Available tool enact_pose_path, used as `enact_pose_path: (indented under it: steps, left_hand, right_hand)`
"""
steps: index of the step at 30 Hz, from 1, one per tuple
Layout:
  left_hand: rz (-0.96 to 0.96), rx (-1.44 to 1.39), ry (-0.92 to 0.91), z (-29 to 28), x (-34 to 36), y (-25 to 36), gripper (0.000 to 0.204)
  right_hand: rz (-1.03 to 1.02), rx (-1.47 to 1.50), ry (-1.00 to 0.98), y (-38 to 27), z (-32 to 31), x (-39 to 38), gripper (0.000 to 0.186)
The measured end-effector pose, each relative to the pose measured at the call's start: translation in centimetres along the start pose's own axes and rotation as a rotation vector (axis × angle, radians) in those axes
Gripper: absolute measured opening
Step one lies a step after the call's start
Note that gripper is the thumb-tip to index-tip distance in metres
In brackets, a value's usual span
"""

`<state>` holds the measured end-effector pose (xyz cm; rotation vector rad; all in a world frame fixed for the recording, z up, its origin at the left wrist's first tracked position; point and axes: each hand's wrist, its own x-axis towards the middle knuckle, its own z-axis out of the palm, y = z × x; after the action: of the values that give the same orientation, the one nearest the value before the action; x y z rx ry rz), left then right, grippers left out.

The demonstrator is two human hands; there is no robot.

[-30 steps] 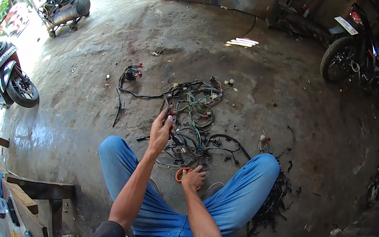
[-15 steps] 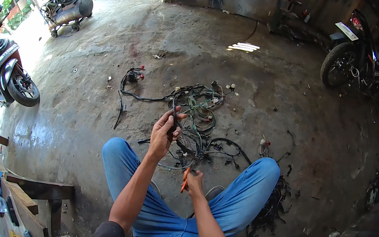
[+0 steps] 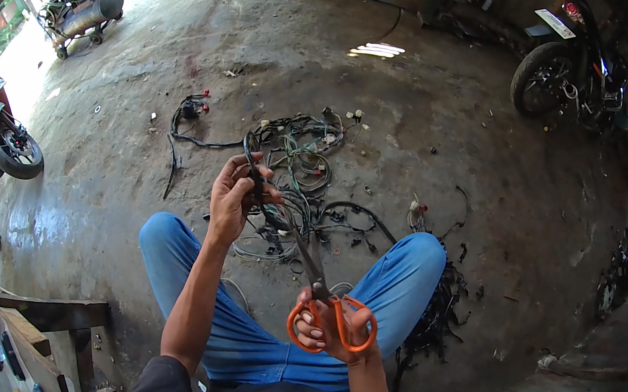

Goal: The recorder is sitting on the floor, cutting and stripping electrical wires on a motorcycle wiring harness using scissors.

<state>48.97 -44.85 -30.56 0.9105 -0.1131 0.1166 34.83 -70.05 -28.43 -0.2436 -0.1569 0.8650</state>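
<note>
At the lower centre of the frame, the right hand (image 3: pixel 326 332) grips orange-handled scissors (image 3: pixel 318 287), blades pointing up and left. Nearer the middle, the left hand (image 3: pixel 229 201) pinches a dark cable (image 3: pixel 249 146) beside tangled wires (image 3: pixel 306 185) on the floor (image 3: pixel 114 174); a motorcycle (image 3: pixel 547 78) stands upper right.

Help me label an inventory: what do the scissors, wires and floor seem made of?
Scissors: blades probably dull steel, from their grey sheen; handles likely smooth plastic, being evenly orange. Wires: apparently flexible plastic covering, black and green, lying in loops; the inside can't be seen. Floor: seemingly rough concrete, grey and stained.
</note>
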Motion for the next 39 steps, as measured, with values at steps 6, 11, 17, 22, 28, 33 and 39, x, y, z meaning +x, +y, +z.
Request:
enact_pose_path:
  steps: [6,11,17,22,28,33,39]
  left_hand:
    - [-0.018,0.029,-0.001,2.6,-1.5,0.4,0.041]
    - [-0.079,0.113,-0.004,6.3,-3.0,1.8,0.045]
    - [-0.096,0.103,0.01,8.2,-4.1,3.2,0.047]
    - [-0.107,0.072,-0.007,8.3,-3.9,3.2,0.044]
    - [-0.145,0.054,0.043,8.7,-4.1,3.1,0.043]
    - [-0.139,0.043,0.018,8.1,-4.0,3.1,0.045]
    - [-0.134,0.063,0.016,8.6,-4.3,3.2,0.05]
  right_hand:
    - [0.036,0.082,0.024,-0.8,0.4,1.1,0.082]
    - [0.0,-0.246,0.13,-1.9,2.6,1.3,0.067]
    - [-0.044,-0.509,0.198,-2.3,4.1,1.6,0.062]
    - [-0.042,-0.457,0.147,-1.6,3.8,1.7,0.075]
    - [-0.014,-0.468,0.147,-1.0,4.1,1.3,0.075]
    - [-0.049,-0.551,0.129,-1.5,5.0,1.6,0.063]
    - [-0.551,-0.945,0.594,-1.6,6.2,3.6,0.041]
